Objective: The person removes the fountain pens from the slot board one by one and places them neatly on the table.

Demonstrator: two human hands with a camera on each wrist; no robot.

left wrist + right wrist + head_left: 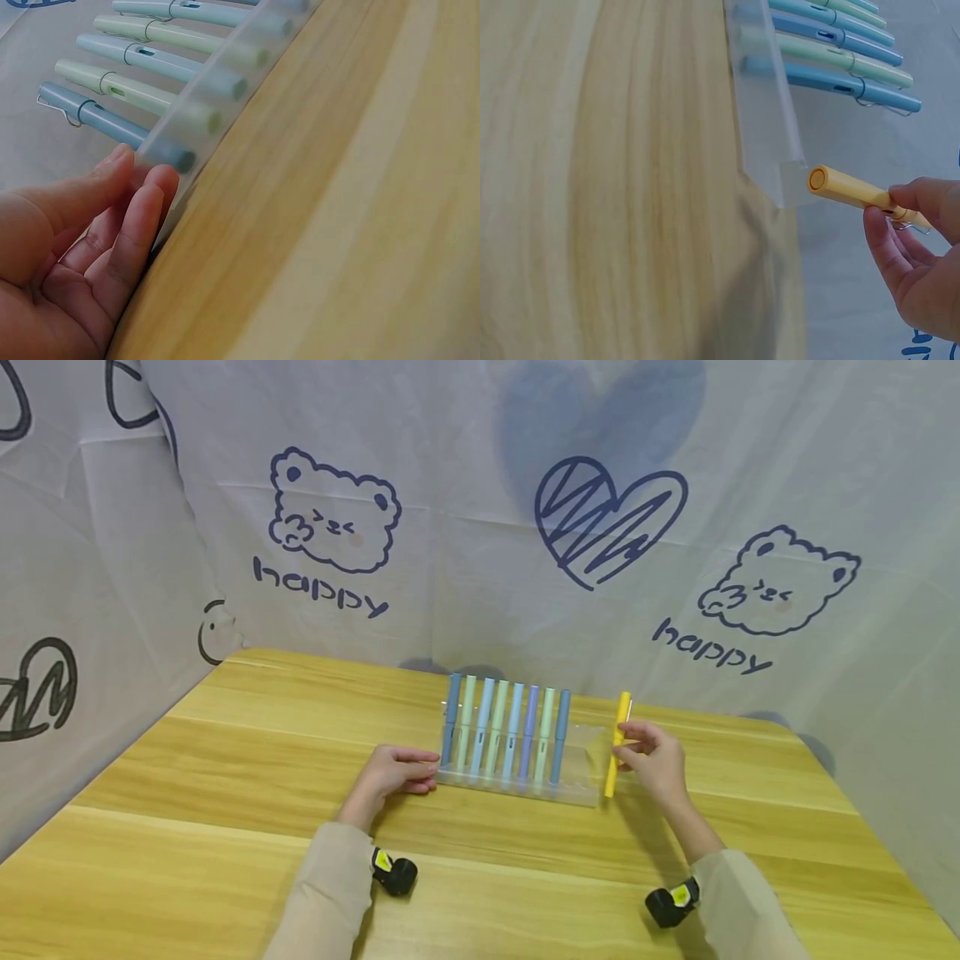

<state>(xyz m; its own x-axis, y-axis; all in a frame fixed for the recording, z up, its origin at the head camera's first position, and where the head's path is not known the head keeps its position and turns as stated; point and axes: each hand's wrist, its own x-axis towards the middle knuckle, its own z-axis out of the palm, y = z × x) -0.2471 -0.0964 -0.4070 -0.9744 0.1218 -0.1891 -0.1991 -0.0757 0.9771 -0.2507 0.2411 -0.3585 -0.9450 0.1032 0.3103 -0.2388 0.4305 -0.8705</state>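
A clear plastic pen stand (577, 795) stands on the table with several pens upright in it, in blue, light green and purple. My left hand (393, 770) pinches the stand's left end between thumb and fingers, beside a dark blue pen (112, 124). Between the thumb and fingers of my right hand (656, 760) is a yellow pen (617, 747), held nearly upright just off the stand's right end. In the right wrist view, the yellow pen's round end (818, 179) points toward the stand's corner, apart from it. A blue pen (832, 84) is the nearest one in the stand.
The wooden table (225, 835) runs back to a pale cloth (465, 560) printed with bears, hearts and writing. Black wrist cameras (395, 872) sit at both sleeves. The stand's right part (585, 752) holds no pen.
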